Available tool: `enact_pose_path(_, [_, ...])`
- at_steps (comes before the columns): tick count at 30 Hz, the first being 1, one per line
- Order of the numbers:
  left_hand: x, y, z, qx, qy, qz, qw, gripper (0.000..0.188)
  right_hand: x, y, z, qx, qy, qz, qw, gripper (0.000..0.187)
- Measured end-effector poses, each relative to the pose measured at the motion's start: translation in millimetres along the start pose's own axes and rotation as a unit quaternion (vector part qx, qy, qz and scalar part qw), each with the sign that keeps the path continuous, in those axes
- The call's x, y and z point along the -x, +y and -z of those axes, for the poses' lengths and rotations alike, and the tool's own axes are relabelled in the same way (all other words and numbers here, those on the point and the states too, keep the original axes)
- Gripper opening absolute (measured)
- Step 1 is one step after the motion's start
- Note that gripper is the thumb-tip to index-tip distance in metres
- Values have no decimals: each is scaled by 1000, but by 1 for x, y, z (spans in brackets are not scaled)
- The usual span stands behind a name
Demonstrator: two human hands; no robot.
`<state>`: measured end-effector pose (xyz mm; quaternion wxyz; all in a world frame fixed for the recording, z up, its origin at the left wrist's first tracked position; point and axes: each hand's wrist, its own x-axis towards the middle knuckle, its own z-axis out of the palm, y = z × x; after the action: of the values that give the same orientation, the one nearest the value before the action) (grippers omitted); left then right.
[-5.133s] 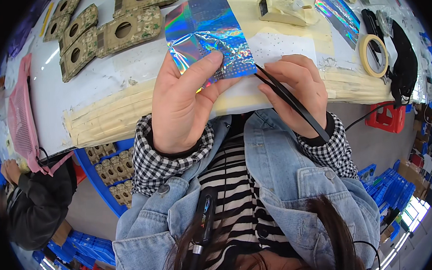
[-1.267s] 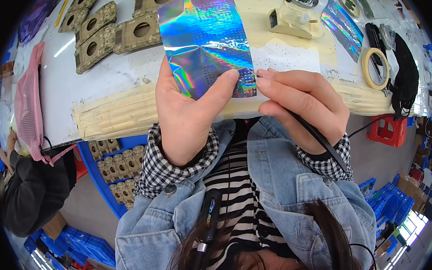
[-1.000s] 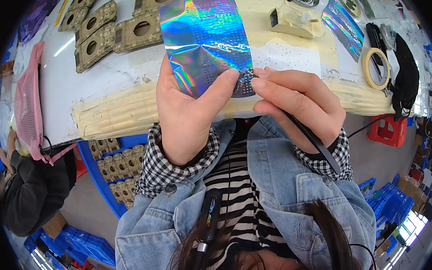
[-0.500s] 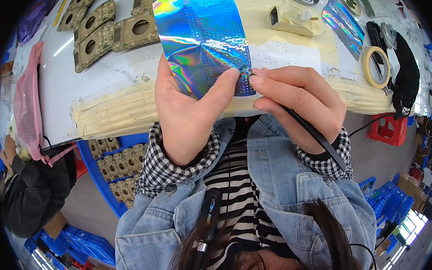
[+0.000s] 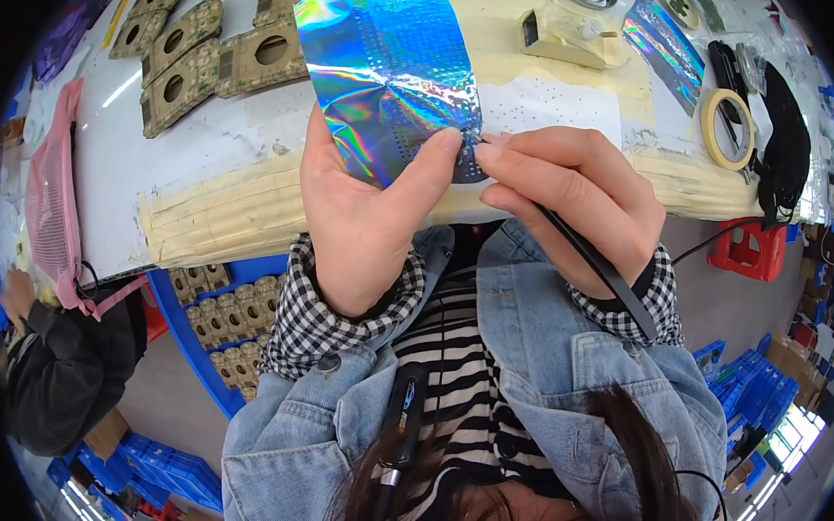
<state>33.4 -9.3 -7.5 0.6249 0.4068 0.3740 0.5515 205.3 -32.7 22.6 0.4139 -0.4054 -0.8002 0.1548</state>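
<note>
Left hand (image 5: 362,221) pinches holographic sheet (image 5: 388,66); right hand (image 5: 565,189) grips black tool (image 5: 597,269), tip at sheet's lower-right edge. Keep sheet taut.

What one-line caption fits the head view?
Left hand holds a holographic foil sheet above the taped table edge while the right hand works a black tool at its lower corner.

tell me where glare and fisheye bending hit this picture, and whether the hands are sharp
Head view: rainbow glare streaks across the shiny holographic foil sheet held by the left hand; the white worktable's tape-wrapped edge bows with the lens, corners black; both hands sharp, the right hand pinching a thin black tool.
</note>
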Motion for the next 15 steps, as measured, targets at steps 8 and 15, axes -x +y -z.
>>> enact_pose_path(8, [-1, 2, 0, 52, 5, 46, 998, 37, -1, 0, 0, 21, -2, 26, 999, 33])
enact_pose_path(15, [-2, 5, -2, 89, 9, 81, 993, 38, 1, 1, 2, 44, 8, 54, 998, 34])
